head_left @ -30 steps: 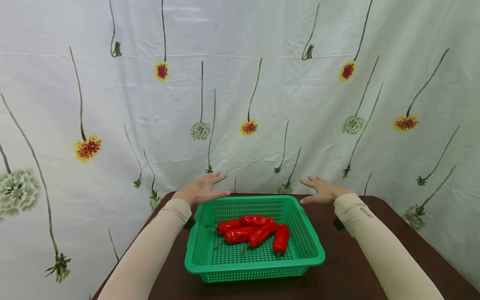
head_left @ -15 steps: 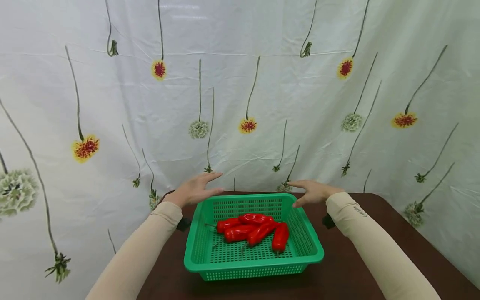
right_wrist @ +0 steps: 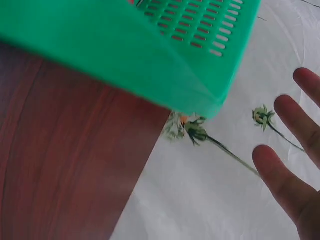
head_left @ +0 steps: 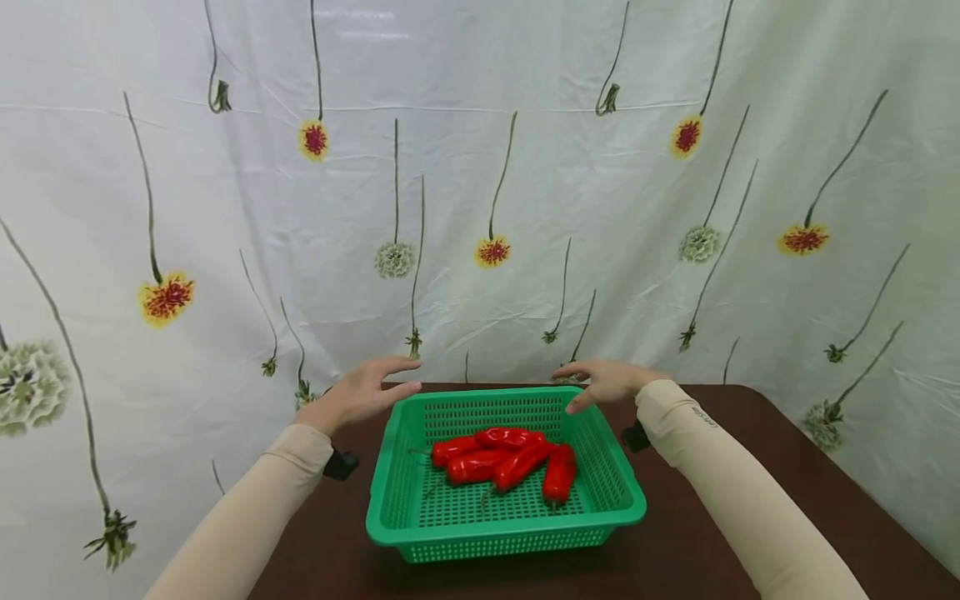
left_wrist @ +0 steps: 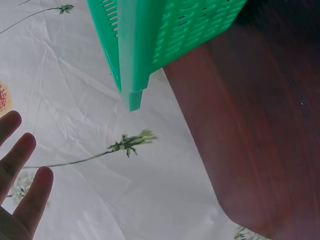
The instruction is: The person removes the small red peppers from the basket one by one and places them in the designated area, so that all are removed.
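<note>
1. The green basket (head_left: 506,532) is sitting in the lower middle of the head view, level on the table. Its walls are showing thin, slotted plastic, so it is probably going to be light, a little springy, and hardly fragile. The rolled rim is looking like the best hold, at the midpoints of the left and right sides; its smooth surface may be slippery.

2. Five red peppers (head_left: 476,467) are lying inside, bunched toward the basket's middle. They are shining — likely slick, and apt to slide if the basket tips. Whether they are firm or soft I cannot tell.

3. The left hand (head_left: 360,396) is hovering by the basket's upper-left corner, fingers parted and holding nothing; in the left wrist view, the visible fingers are staying clear of the plastic.

4. The right hand (head_left: 611,382) is poised by the upper-right corner, likewise holding nothing. Its thumb is overlapping the rim in the head view — contact there I cannot tell.

5. The dark table (head_left: 697,475) is filling the lower right, and a flower-printed cloth (head_left: 562,67) is hanging across the upper frame.
</note>
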Demonstrator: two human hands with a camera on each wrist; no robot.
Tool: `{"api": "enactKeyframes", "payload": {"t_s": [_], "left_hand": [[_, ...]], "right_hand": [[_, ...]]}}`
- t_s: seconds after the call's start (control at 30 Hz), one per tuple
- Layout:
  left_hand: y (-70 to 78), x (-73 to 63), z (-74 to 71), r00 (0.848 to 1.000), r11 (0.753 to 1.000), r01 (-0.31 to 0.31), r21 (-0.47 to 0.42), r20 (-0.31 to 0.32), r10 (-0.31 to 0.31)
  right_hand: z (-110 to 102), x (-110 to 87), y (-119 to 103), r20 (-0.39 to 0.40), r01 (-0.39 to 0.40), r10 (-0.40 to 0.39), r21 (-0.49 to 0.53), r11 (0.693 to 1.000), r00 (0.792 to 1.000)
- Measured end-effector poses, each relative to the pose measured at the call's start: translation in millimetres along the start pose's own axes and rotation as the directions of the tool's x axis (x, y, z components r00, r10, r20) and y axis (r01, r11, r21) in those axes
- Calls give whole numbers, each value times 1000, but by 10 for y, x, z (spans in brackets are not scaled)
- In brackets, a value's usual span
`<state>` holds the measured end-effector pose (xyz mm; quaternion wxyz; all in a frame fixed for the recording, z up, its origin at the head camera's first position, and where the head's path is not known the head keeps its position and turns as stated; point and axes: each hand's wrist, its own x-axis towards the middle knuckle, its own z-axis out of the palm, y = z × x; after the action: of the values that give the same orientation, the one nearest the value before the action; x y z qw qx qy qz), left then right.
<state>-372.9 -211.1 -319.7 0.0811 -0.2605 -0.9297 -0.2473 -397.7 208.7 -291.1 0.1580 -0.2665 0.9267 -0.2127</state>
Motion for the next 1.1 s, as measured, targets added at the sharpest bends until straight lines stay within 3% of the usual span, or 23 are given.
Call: {"api": "enactKeyframes", "payload": {"t_s": [0.2,0.33,0.6,1.1], "left_hand": [[-15,-102,21,997,999,-49,-3,-52,48],[-40,-161,55,993,995,-95,2,-72,95],[-122,-317,139,985,994,-110,9,-135,110],[-184,-511,381,952,984,-174,-31,-262,160]], "right_hand": [[19,61,-58,57,53,-61,135,989,996],[36,118,-104,70,61,-71,133,989,995],[143,263,-98,94,101,-114,140,985,989],[385,463,-85,159,39,-78,237,971,984]]}}
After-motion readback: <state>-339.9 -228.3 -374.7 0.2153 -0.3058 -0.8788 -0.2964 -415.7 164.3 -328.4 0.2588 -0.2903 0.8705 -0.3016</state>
